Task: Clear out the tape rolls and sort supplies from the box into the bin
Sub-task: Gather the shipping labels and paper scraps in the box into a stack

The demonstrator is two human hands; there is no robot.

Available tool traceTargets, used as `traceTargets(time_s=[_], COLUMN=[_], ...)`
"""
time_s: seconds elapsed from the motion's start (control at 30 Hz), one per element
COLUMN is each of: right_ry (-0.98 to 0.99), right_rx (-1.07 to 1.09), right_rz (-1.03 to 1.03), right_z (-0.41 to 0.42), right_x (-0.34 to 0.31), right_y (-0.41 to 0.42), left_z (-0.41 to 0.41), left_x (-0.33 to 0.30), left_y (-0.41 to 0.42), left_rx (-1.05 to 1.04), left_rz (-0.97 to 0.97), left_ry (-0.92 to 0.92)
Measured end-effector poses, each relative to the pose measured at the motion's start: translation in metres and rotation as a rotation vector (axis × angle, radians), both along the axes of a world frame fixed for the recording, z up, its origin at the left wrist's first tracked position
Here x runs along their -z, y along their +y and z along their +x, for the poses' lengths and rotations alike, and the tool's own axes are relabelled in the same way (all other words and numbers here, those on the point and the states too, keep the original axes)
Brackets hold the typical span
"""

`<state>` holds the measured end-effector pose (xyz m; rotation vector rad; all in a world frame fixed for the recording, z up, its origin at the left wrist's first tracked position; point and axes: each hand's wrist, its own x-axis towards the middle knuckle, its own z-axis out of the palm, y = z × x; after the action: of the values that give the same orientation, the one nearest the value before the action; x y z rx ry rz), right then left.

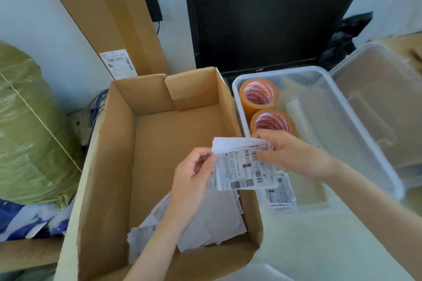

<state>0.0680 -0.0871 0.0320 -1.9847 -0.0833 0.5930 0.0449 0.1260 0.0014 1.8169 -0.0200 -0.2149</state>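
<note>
Shipping labels (245,166), a small stack, are held over the right wall of the cardboard box (109,166), between box and clear plastic bin (319,75). The left hand (194,180) pinches the stack's left edge with thumb and fingers; the right hand (290,155) grips its right edge, fingers curled round the paper. Two orange tape rolls (259,96) already stand in the far left corner of the bin, one just beside the other, and more labels (282,191) lie in its near left part. Loose papers (205,223) remain in the near end of the box; its far end shows bare cardboard. Judgement: tape clearing appears done and paper sorting is in hand. The next move calls for carrying the stack right and setting it flat on the labels in the bin. The bin's lid (376,102) leans open at right.
</note>
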Motion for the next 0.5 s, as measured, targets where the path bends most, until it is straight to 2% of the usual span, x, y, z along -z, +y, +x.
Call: traceTargets(time_s=[0.1,0.2,0.33,0.5], right_ry=[-0.005,0.057,0.195,0.374], right_rx=[0.129,0.212,0.024,-0.167], right_rz=[-0.111,-0.238,-0.437,-0.514], right_z=[-0.010,-0.012,-0.005,0.004], right_x=[0.013,0.031,0.061,0.090], right_y=[-0.040,-0.065,-0.069,-0.055], left_z=[-0.007,-0.009,-0.008,-0.011], left_x=[0.010,0.018,0.029,0.041], left_y=[-0.017,-0.023,-0.025,-0.021], left_rx=[0.016,-0.055,-0.124,-0.121], left_rz=[-0.006,-0.028,-0.026,0.040], left_ry=[0.058,0.118,0.155,0.231])
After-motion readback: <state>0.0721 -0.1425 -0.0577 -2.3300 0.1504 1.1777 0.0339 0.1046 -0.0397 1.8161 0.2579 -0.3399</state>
